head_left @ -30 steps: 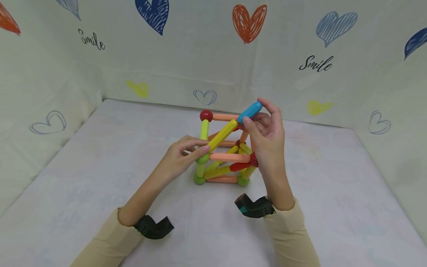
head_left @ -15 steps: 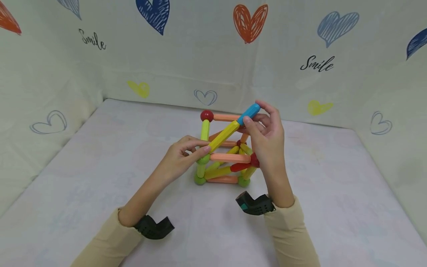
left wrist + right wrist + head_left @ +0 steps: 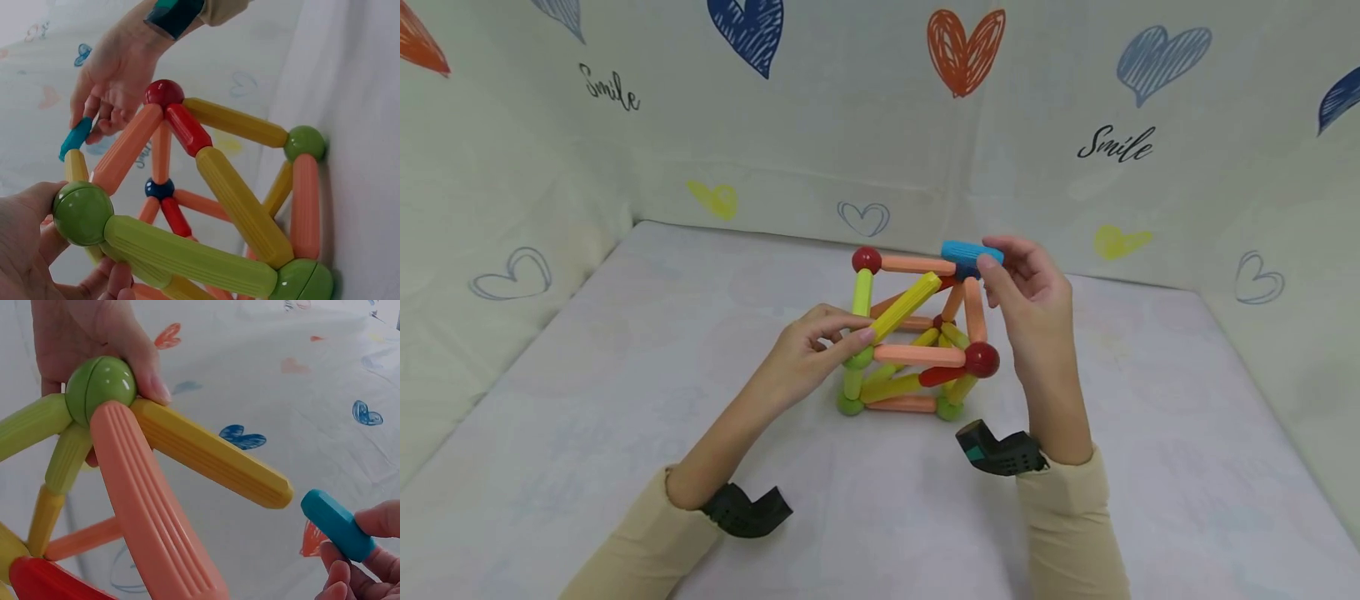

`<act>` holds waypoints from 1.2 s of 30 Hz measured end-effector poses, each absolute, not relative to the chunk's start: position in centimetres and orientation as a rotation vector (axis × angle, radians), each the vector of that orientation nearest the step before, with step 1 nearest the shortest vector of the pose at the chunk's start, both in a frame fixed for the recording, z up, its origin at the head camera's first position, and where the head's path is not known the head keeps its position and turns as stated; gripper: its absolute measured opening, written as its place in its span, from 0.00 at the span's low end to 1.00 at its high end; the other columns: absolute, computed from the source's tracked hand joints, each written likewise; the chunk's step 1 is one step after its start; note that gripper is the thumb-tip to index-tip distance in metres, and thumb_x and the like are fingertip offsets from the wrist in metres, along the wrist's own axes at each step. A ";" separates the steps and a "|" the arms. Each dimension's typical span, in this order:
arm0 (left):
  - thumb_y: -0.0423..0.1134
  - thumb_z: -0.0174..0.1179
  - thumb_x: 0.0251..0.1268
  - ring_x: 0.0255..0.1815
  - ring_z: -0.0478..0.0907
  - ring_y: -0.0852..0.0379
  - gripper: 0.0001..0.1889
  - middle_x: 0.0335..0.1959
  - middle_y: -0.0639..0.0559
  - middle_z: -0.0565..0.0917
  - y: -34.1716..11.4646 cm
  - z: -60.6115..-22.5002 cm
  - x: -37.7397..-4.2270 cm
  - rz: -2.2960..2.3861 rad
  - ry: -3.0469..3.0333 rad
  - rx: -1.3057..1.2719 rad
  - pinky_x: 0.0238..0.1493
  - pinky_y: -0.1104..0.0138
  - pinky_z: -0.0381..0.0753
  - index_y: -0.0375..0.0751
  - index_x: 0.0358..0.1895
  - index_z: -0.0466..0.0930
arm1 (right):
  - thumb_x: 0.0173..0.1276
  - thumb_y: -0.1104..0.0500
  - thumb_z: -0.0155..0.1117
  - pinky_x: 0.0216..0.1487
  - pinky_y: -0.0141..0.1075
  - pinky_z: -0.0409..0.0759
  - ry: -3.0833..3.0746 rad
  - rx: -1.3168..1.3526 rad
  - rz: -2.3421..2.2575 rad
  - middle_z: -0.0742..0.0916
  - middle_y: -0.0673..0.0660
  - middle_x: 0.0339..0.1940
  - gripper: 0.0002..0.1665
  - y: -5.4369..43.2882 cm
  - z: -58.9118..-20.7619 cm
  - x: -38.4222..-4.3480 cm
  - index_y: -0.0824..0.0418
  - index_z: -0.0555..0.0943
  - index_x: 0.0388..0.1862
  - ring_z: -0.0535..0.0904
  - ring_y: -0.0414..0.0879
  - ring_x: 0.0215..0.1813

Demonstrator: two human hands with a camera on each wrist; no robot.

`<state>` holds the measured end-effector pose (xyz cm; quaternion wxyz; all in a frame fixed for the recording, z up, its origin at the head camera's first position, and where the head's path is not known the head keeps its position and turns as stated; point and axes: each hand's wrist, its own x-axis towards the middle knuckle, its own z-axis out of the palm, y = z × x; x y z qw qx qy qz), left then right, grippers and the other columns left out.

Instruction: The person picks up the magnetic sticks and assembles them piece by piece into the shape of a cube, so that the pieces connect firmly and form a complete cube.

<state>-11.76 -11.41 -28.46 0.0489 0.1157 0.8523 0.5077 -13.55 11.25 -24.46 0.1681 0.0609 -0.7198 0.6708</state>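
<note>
A frame of magnetic building sticks and balls stands on the table, with green balls at its near left and a red ball (image 3: 982, 359) at its near right. My left hand (image 3: 808, 350) pinches the lower end of a yellow stick (image 3: 907, 305), beside a green ball (image 3: 83, 213). That stick slants up and to the right. My right hand (image 3: 1037, 308) holds a short blue stick (image 3: 972, 252) between thumb and fingers. In the right wrist view, a gap separates the blue stick (image 3: 337, 525) from the yellow stick's free end (image 3: 275, 492). In the head view it overlaps a dark blue ball (image 3: 967, 272).
Behind the table (image 3: 1150, 433) hangs a white cloth (image 3: 1045, 175) printed with hearts. A black wrist camera (image 3: 747, 511) sits on the left wrist and another camera (image 3: 1003, 450) on the right. An orange stick (image 3: 917, 264) runs along the frame's back top.
The blue stick has come away from the yellow stick's upper end and turned nearly level. My right hand has shifted right, uncovering the red ball. The left hand has kept its place.
</note>
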 end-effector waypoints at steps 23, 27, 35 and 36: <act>0.47 0.57 0.64 0.39 0.70 0.53 0.17 0.46 0.50 0.76 -11.2 -28.7 -11.6 1.567 2.601 0.402 0.34 0.66 0.73 0.49 0.54 0.79 | 0.67 0.59 0.58 0.45 0.28 0.75 -2.187 0.213 1.797 0.82 0.48 0.42 0.20 12.2 -25.6 -14.7 0.63 0.73 0.57 0.75 0.42 0.45; 0.48 0.56 0.65 0.38 0.70 0.52 0.18 0.45 0.50 0.75 -11.1 -28.7 -11.6 1.560 2.600 0.399 0.34 0.66 0.73 0.52 0.57 0.76 | 0.69 0.54 0.56 0.56 0.37 0.71 -2.377 0.203 1.638 0.77 0.54 0.56 0.22 12.8 -26.5 -15.5 0.59 0.74 0.60 0.69 0.43 0.58; 0.50 0.53 0.66 0.40 0.71 0.52 0.18 0.47 0.52 0.76 -11.1 -28.7 -11.6 1.563 2.538 0.395 0.37 0.64 0.74 0.58 0.59 0.74 | 0.72 0.49 0.49 0.66 0.54 0.63 -2.554 0.191 1.552 0.70 0.59 0.65 0.24 13.6 -28.3 -16.9 0.61 0.75 0.59 0.61 0.53 0.68; 0.50 0.53 0.67 0.40 0.71 0.52 0.18 0.47 0.52 0.76 -11.1 -28.7 -11.6 1.577 2.519 0.396 0.36 0.64 0.74 0.58 0.59 0.74 | 0.72 0.48 0.50 0.65 0.54 0.64 -2.555 0.176 1.563 0.71 0.59 0.64 0.24 13.6 -28.4 -17.0 0.61 0.76 0.59 0.62 0.53 0.67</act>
